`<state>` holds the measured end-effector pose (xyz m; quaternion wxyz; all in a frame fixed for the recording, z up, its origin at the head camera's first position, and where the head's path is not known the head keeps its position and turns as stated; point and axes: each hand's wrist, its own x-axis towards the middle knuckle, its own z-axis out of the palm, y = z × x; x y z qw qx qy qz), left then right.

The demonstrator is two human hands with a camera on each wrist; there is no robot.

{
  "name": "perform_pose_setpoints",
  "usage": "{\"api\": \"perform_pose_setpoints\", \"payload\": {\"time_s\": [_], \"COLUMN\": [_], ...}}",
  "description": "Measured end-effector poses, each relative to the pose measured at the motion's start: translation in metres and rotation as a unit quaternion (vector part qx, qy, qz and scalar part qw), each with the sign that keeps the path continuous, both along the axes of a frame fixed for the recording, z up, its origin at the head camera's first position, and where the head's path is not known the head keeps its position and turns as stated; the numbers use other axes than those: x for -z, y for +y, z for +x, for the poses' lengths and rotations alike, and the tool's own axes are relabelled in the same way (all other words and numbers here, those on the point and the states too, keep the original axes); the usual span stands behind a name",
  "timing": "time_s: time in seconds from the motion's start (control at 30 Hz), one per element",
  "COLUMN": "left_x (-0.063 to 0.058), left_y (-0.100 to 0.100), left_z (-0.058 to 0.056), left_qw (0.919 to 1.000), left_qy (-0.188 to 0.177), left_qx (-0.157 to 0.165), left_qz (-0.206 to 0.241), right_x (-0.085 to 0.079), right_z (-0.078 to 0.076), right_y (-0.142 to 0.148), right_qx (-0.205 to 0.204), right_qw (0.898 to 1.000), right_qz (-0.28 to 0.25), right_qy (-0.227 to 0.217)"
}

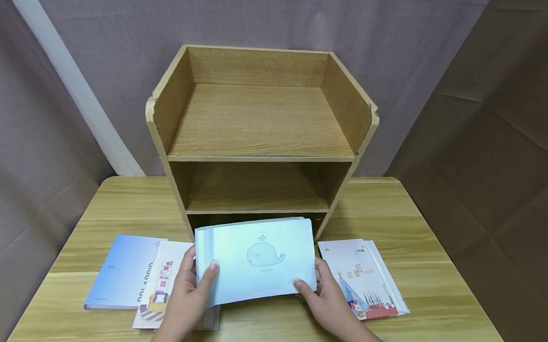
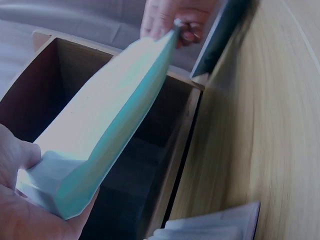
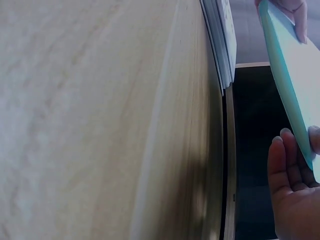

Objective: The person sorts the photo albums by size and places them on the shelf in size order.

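Passage is left above and narrowed below.
The top tier can be entered from above, the middle tier from the front; in the head view, the lowest opening is mostly screened by the whale booklet, flanked by the blue book and right-hand booklets.

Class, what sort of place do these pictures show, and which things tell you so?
Probably an indoor, screened-off tabletop workspace, though the wider surroundings aren't visible. Greyish drapes hang behind a wood-grain table, which bears a wooden shelf unit.
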<state>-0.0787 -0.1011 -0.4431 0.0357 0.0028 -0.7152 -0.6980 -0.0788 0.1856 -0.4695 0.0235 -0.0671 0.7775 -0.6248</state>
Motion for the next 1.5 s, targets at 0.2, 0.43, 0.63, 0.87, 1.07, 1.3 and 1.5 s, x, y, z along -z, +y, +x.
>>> {"api": "perform_pose_setpoints", "payload": {"time_s": [0.2, 0.43, 0.63, 0.87, 1.07, 1.3, 1.5], "left_x": [0.001, -0.004, -0.009, -0.011, -0.022, -0.028, -0.036], "left_y": [0.0, -0.005, -0.011, -0.012, -0.013, -0.011, -0.008], "left_z": [0.005, 0.01, 0.009, 0.003, -0.001, -0.001, -0.004], "left_qw": [0.9963, 0.9814, 0.9802, 0.9838, 0.9752, 0.9676, 0.9667], "left_qy": [0.035, 0.023, 0.023, 0.111, 0.181, 0.245, 0.255], "left_qx": [0.018, 0.077, 0.115, 0.087, 0.033, 0.013, 0.009], "left_qz": [-0.076, -0.174, -0.16, -0.111, -0.122, -0.061, -0.023], "right_x": [-0.002, 0.0, 0.0, -0.005, -0.015, -0.03, -0.044], "right_z": [0.001, 0.001, 0.003, 0.002, 0.002, -0.003, -0.008], "right_y": [0.001, 0.004, 0.005, 0.002, -0.001, -0.001, -0.001], "right_qx": [-0.003, 0.0, 0.003, -0.03, -0.049, -0.063, -0.054], "right_qw": [0.999, 0.996, 0.995, 0.986, 0.976, 0.966, 0.958], "right_qz": [-0.009, 0.002, 0.009, -0.007, 0.023, 0.061, 0.047], "right_qy": [0.031, 0.087, 0.096, 0.165, 0.209, 0.242, 0.278]}}
